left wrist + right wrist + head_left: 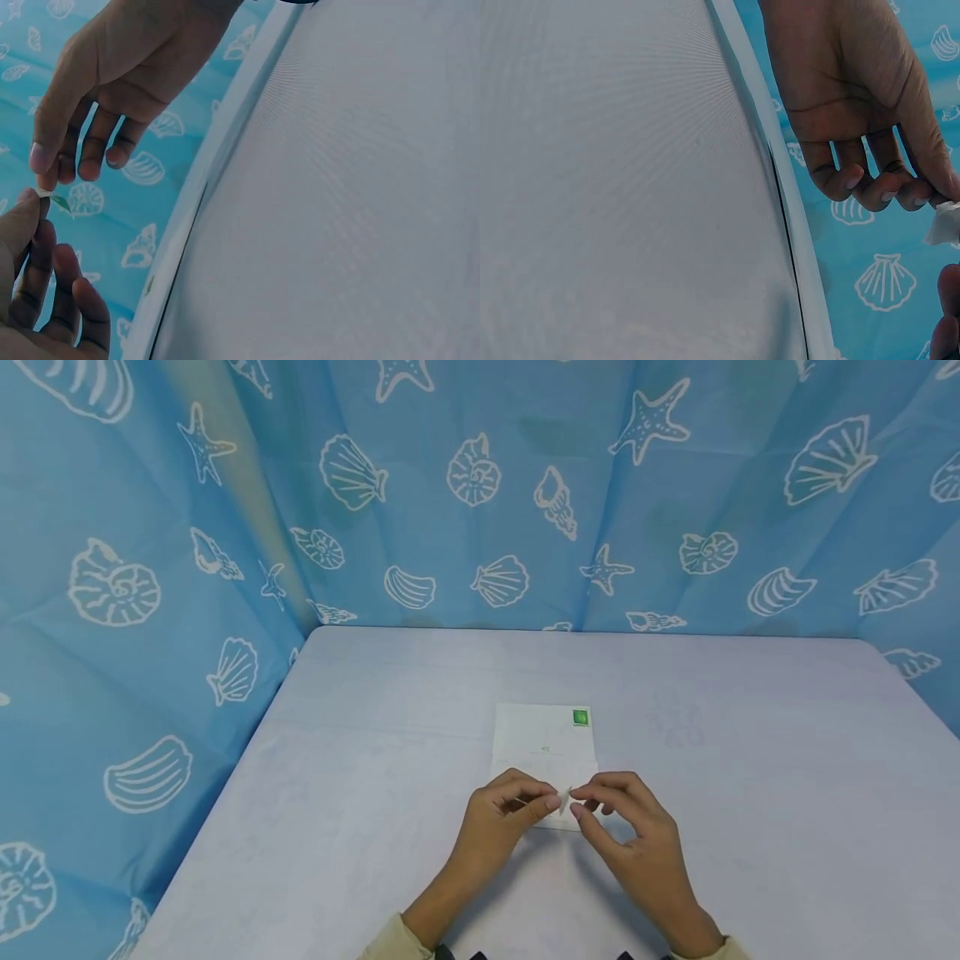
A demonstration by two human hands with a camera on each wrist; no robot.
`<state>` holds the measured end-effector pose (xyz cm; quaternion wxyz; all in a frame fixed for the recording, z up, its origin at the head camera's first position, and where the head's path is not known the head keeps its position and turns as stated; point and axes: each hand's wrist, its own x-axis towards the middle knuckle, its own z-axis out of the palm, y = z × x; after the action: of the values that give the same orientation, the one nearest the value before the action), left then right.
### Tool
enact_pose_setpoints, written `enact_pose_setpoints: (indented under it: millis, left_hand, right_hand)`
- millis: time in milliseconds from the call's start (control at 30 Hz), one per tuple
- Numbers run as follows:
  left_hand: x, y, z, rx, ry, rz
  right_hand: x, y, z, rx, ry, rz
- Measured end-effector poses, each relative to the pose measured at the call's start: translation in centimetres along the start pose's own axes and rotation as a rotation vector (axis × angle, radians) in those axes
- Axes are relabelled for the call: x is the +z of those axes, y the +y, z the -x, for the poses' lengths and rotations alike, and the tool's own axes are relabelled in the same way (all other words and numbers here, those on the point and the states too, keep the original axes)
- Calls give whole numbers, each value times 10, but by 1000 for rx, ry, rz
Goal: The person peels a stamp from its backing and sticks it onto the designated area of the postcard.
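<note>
My left hand [501, 818] pinches a small white piece of paper [565, 800] between thumb and index finger. A green patch shows on that piece of paper [45, 193] in the left wrist view. Close on its right is my right hand [637, 827], its index fingertip at the paper's upper edge and its thumb apart from the index finger. Below both hands lies a creased white card [536, 727] with a green stamp-like square [581, 717] at its upper right corner. The hands cover part of the card's lower half.
A pale cloth covers the table [360, 777]. Blue curtains [427, 485] printed with white shells and starfish stand behind it and along its left and right sides.
</note>
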<state>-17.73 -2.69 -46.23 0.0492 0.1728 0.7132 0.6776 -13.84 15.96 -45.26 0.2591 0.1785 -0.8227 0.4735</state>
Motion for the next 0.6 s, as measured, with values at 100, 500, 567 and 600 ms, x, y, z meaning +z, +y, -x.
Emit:
enact_pose_setpoints:
  millis: [100, 500, 567, 600]
  left_hand:
    - [1, 0, 0, 17, 2, -38]
    - [6, 13, 3, 71, 63, -146]
    - [6, 22, 5, 94, 68, -146]
    - [6, 25, 6, 110, 70, -148]
  right_hand:
    - [1, 7, 2, 17, -14, 1]
    - [3, 10, 3, 13, -16, -15]
    - [3, 9, 3, 14, -16, -14]
    - [3, 9, 3, 9, -13, -13]
